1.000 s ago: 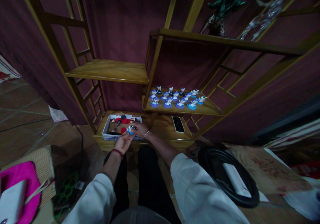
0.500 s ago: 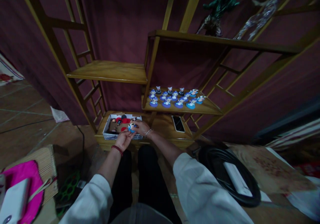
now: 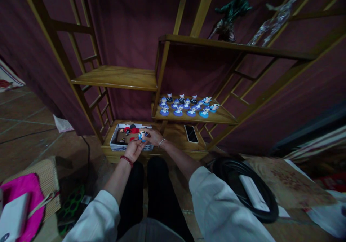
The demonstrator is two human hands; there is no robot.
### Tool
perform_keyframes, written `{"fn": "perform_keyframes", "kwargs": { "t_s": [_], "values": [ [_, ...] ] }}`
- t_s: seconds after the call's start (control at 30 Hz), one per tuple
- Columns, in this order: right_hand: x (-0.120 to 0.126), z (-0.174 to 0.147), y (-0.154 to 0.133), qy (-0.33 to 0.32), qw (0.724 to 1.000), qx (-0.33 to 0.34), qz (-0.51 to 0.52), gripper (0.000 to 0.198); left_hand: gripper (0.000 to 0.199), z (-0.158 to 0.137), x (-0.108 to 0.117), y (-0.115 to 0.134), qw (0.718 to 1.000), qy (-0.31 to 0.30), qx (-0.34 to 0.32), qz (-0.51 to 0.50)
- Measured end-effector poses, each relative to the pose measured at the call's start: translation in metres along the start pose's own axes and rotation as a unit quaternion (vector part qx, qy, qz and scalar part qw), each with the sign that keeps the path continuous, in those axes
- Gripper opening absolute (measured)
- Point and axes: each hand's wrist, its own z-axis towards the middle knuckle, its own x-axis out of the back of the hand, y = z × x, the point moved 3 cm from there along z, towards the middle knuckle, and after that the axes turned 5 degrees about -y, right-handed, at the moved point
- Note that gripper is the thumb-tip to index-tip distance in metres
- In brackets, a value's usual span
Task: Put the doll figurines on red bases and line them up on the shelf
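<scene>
Shelving (image 3: 162, 69) of yellow-brown wood stands before a maroon curtain (image 3: 129, 29), its upright post rising between the left shelf (image 3: 116, 77) and the figurine shelf (image 3: 225, 118). The lowest shelf (image 3: 171, 139) runs along the front, with the person's knees near its edge; wood shows between the box and the phone.

To the right a black coil (image 3: 272, 215) lies near floor level, with a white bar (image 3: 253, 191) within its ring. A pink cloth (image 3: 24, 189) lies at the far left. Both sit well apart from the hands. The post and the figurine shelf's front edge border the space right of the box.

Two statues stand on the high shelf, one green (image 3: 234, 9) and one glassy (image 3: 281, 20). One open box (image 3: 118, 147) and one phone (image 3: 191, 134) rest below. Red pieces and small dark figures in the box are partly hidden, too unclear to count.

The right hand (image 3: 154, 137) has its fingers clamped on one blue-based figurine (image 3: 143, 136), seen against the box's right half; the left hand (image 3: 134, 150) has its fingers under it, their grip unclear. Thirteen figurines (image 3: 178, 110) stand shelved: seven purple, three blue, three dark.
</scene>
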Motion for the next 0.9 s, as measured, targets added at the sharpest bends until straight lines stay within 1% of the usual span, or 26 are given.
{"fn": "perform_keyframes", "kwargs": {
  "t_s": [0.13,0.23,0.33,0.5,0.63,0.8,0.9],
  "values": [
    [0.002,-0.002,0.003,0.022,0.999,-0.031,0.024,0.053,0.023,-0.001,-0.007,0.003,1.0,-0.003,-0.01,0.009],
    [0.0,-0.005,0.004,0.022,0.998,-0.037,0.042,0.056,0.023,-0.002,-0.009,0.004,1.0,0.009,-0.016,0.008],
    [-0.005,-0.011,0.005,0.02,0.996,-0.051,0.071,0.057,0.02,-0.004,-0.01,0.004,1.0,0.025,-0.012,0.01],
    [-0.013,-0.02,0.009,0.045,0.989,-0.077,0.119,0.053,0.018,-0.008,-0.015,0.002,0.999,0.023,-0.008,0.037],
    [-0.014,-0.025,0.013,0.062,0.987,-0.082,0.12,0.047,0.018,-0.01,-0.018,0.0,0.998,0.024,-0.005,0.064],
    [-0.014,-0.033,0.021,0.068,0.983,-0.093,0.14,0.046,0.014,-0.012,-0.018,-0.005,0.992,0.022,0.007,0.12],
    [-0.014,-0.037,0.026,0.068,0.98,-0.097,0.16,0.043,0.015,-0.011,-0.019,-0.008,0.989,0.027,-0.008,0.145]
  ]
}}
